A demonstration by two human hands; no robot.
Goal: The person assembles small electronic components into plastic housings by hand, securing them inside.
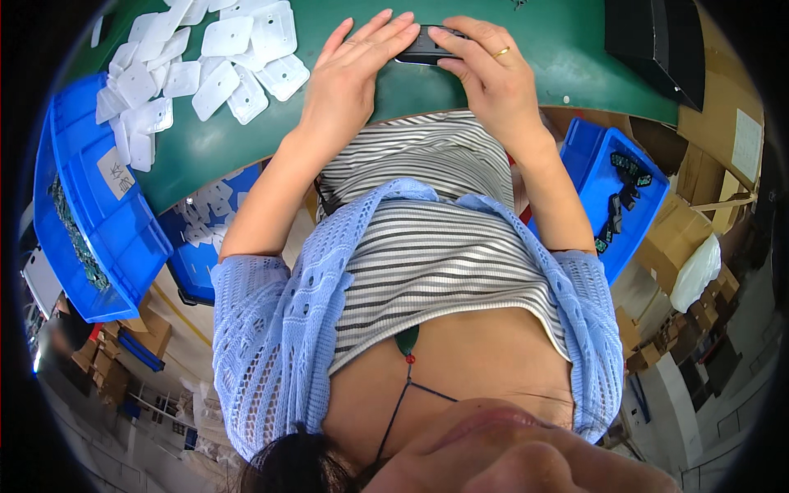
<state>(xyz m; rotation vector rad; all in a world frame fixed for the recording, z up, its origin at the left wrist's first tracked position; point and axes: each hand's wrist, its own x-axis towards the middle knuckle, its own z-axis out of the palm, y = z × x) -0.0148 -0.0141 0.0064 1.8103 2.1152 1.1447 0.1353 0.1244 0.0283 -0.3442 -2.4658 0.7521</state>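
A small black oblong plastic device point(422, 49) with rounded corners is between my two hands at the top middle, just over the green table. My right hand point(503, 78) is closed on its right end, thumb at the near edge and fingers over the top; a gold ring is on one finger. My left hand point(349, 82) grips the left end, its index finger lying along the device. The other left fingers stretch forward, and the left thumb is hidden. Part of the device's top is covered by my fingers.
White plastic plates point(218, 86) lie heaped on the green table point(567, 70), left. Blue bins point(107, 238) stand left; a blue tray point(185, 275) below holds small white parts. Another blue bin point(641, 218) at right holds black parts. A black box point(653, 49) stands far right, near cardboard boxes point(670, 238).
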